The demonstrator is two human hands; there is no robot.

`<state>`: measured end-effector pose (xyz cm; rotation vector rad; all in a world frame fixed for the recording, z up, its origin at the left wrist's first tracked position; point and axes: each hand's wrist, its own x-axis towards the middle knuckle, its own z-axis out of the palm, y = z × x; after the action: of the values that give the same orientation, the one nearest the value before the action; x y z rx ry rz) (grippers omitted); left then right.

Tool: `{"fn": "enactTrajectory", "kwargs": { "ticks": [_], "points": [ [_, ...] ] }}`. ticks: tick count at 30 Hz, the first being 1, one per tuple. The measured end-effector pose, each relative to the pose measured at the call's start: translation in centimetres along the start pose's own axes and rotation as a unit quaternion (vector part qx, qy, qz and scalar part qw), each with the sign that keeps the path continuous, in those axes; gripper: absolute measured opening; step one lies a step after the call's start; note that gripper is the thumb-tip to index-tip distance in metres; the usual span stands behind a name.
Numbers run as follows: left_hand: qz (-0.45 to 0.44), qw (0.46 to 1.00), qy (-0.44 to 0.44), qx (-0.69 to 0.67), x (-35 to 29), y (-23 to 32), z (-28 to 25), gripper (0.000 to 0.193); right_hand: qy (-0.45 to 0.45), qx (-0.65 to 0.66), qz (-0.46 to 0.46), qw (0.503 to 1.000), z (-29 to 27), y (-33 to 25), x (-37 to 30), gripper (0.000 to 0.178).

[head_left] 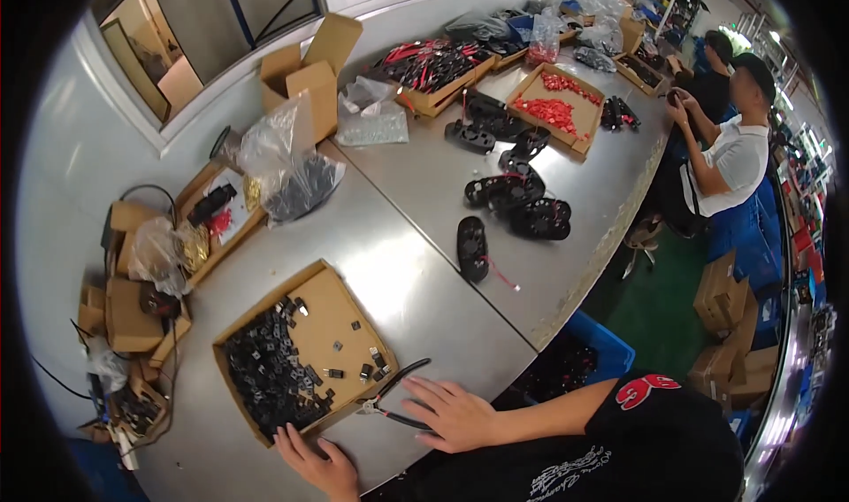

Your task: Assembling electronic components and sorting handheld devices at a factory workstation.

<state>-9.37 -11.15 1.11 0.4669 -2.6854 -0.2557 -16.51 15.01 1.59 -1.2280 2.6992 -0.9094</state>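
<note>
A shallow cardboard tray (329, 327) in front of me holds a heap of small black plastic parts (263, 371), with several loose ones on its bare right side. My left hand (323, 468) is at the tray's near edge, fingers stretched out and apart, with nothing visible in it. To the right of the tray lie side cutters (371, 407) with black handles spread. My right hand (462, 418) rests flat over the lower handle, fingers extended and not wrapped round it. The end of that handle is hidden beneath the hand.
Black oval housings (517, 192) with wires lie farther right. Beyond them is a tray of red parts (548, 111). Bags and boxes (305, 86) line the wall. A blue bin (601, 347) stands below the table edge. A person in white (736, 157) sits at the right.
</note>
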Motion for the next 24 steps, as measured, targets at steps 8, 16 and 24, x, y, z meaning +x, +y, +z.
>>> {"fn": "enactTrajectory", "kwargs": {
  "ticks": [8,16,24],
  "points": [
    [0.006,0.983,-0.175,0.050,0.1,1.5,-3.5,0.070,-0.022,0.033,0.032,0.999,0.6,0.0,-0.9,0.063],
    [-0.059,0.911,-0.398,0.096,3.0,0.8,-4.3,0.096,-0.080,0.123,0.018,0.989,-0.6,1.4,-0.8,0.068],
    [0.016,0.885,-0.453,0.106,3.6,0.4,-4.4,0.103,-0.130,0.109,0.055,0.984,-1.7,1.3,0.1,0.068]
  ]
}}
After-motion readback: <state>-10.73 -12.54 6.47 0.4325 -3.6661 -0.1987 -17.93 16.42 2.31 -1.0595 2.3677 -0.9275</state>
